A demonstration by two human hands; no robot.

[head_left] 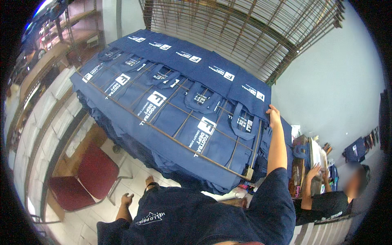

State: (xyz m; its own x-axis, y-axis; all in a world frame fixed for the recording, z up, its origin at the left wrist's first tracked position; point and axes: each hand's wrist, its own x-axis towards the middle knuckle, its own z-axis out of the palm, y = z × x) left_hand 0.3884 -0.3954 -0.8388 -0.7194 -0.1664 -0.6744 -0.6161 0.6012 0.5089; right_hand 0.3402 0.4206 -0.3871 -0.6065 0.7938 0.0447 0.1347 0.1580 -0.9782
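Observation:
My right hand (274, 116) reaches to the far right edge of a wire drying rack (218, 164), its fingers closed around the edge beside the navy bags. Several navy tote bags (173, 116) with white prints and loop handles lie flat in overlapping rows on and under the rack. A second row of navy fabric (204, 67) with white prints runs along the far side. My left hand (127, 199) hangs low at my side, holding nothing, its fingers loosely apart, away from the bags.
More wire racks (253, 28) are raised at a tilt above the far side. Shelves with white stacks (41, 110) line the left. A dark red chair (96, 175) stands on the tiled floor. At right, another person (326, 200) works at a cluttered table.

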